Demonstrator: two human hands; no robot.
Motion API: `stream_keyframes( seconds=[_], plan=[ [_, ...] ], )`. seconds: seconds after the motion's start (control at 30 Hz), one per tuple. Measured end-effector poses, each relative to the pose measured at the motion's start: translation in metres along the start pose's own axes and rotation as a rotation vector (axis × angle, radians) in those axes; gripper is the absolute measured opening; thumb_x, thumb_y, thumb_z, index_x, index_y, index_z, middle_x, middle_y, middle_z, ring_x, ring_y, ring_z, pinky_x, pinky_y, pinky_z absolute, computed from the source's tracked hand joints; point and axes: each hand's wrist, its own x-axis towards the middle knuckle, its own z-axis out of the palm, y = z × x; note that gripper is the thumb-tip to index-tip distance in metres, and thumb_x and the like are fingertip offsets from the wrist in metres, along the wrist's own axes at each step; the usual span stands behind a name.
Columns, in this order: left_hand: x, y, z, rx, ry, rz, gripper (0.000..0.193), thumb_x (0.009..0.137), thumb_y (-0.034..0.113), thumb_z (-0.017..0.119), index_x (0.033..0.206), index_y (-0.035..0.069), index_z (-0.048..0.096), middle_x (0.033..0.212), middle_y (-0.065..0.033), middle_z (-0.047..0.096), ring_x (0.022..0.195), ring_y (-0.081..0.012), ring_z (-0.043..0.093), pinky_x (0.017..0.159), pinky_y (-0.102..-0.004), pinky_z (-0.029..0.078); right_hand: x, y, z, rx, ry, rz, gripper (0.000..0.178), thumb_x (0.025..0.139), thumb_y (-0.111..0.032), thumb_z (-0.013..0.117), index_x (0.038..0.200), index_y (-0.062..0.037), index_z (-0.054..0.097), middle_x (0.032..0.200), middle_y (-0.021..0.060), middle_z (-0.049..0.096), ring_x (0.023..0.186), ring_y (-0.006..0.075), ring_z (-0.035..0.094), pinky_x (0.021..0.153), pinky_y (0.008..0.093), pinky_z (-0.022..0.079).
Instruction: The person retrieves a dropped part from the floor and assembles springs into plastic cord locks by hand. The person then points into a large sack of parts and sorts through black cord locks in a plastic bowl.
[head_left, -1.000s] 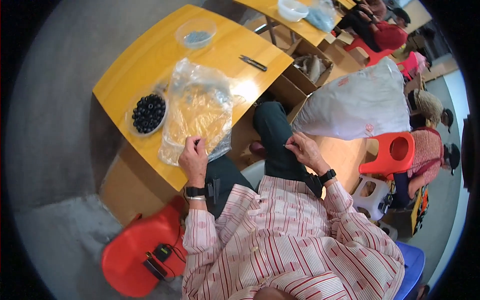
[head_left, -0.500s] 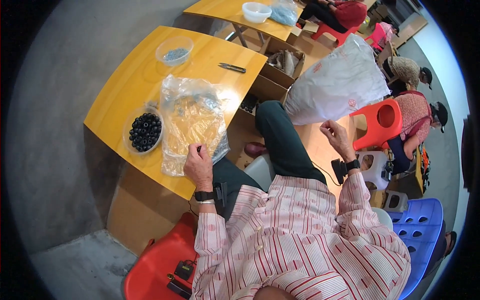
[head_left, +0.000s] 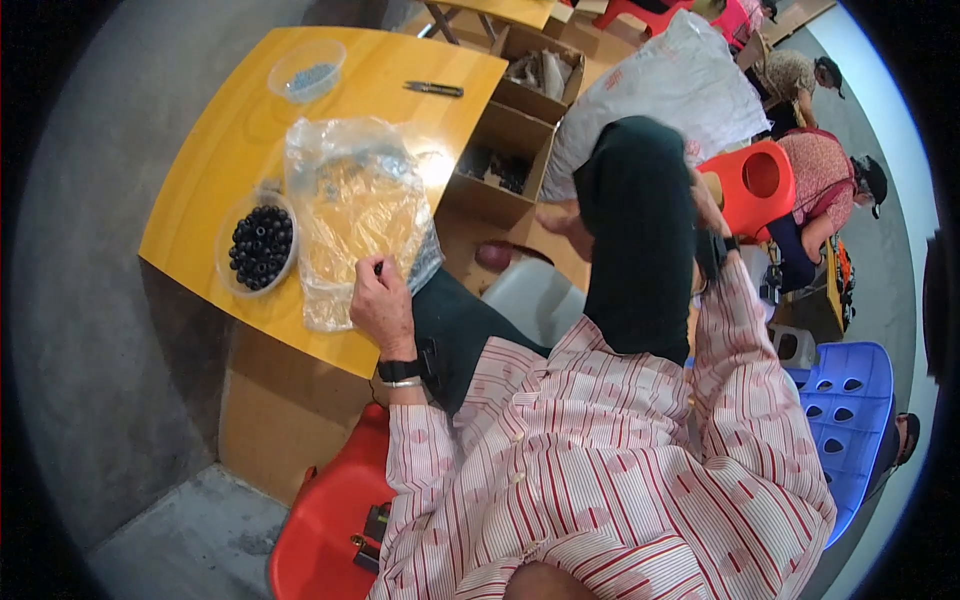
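My left hand [head_left: 384, 310] is closed at the near edge of the yellow table, thumb and fingers pinching a small black bead [head_left: 378, 268]. Beneath and beyond it lies a crumpled clear plastic bag [head_left: 355, 220], with some small bluish bits showing in it. To its left, a round clear tub [head_left: 222, 250] holds many black beads [head_left: 262, 245] with holes through them. My right hand [head_left: 706, 205] is beside my raised right leg, which covers most of it; its fingers are hidden.
On the yellow table [head_left: 220, 130] are a tub of pale blue bits [head_left: 312, 78] and thread snips [head_left: 433, 89]. Right of it stand open cardboard boxes [head_left: 510, 130], a large white sack [head_left: 660, 90] and a red stool [head_left: 745, 185]. Other people [head_left: 825, 180] sit at far right.
My right leg has lifted, and what looks like a bare foot shows beside it. My right hand has moved behind that leg. My left hand keeps its pinch; the whole view has shifted slightly.
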Motion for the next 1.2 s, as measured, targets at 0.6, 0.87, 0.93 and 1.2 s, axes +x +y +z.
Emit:
stream_keyframes(
  seconds=[0.6,0.87,0.93,1.2],
  plan=[
    [-0.001,-0.008,0.002,0.011,0.07,0.022,0.017,0.084,0.025,0.063,0.085,0.009,0.06,0.066,-0.0092,0.061,0.058,-0.0272,0.059,0.054,-0.0386,0.045,-0.031,0.018,0.148,-0.287,-0.098,-0.187,0.033,0.093,-0.028,0.052,0.117,-0.0066,0.054,0.113,0.005,0.056,0.101,0.0132,0.052,0.083,0.0311,0.043],
    [-0.001,-0.009,0.002,0.078,0.087,0.009,0.018,0.083,0.026,0.064,0.085,0.008,0.061,0.062,-0.0075,0.059,0.054,-0.024,0.057,0.052,-0.0369,0.044,-0.043,-0.012,0.193,-0.216,-0.178,-0.205,0.034,0.093,-0.029,0.051,0.12,-0.0072,0.054,0.117,0.0046,0.055,0.105,0.0132,0.052,0.087,0.0312,0.042],
    [-0.001,-0.004,0.002,0.127,0.042,-0.038,0.017,0.085,0.025,0.063,0.086,0.009,0.059,0.067,-0.0085,0.062,0.059,-0.0278,0.06,0.054,-0.0387,0.045,-0.043,-0.018,0.178,-0.155,-0.191,-0.178,0.032,0.094,-0.028,0.051,0.118,-0.0074,0.054,0.115,0.0038,0.055,0.103,0.0125,0.052,0.086,0.0302,0.042],
    [0.019,0.007,-0.005,0.227,-0.042,-0.156,0.02,0.082,0.029,0.064,0.083,0.008,0.062,0.069,-0.0103,0.064,0.062,-0.0278,0.062,0.058,-0.0384,0.047,-0.016,-0.037,0.107,0.113,-0.276,-0.095,0.026,0.094,-0.027,0.051,0.111,-0.008,0.055,0.105,0.0007,0.055,0.096,0.0096,0.051,0.083,0.0264,0.041]
  ],
)
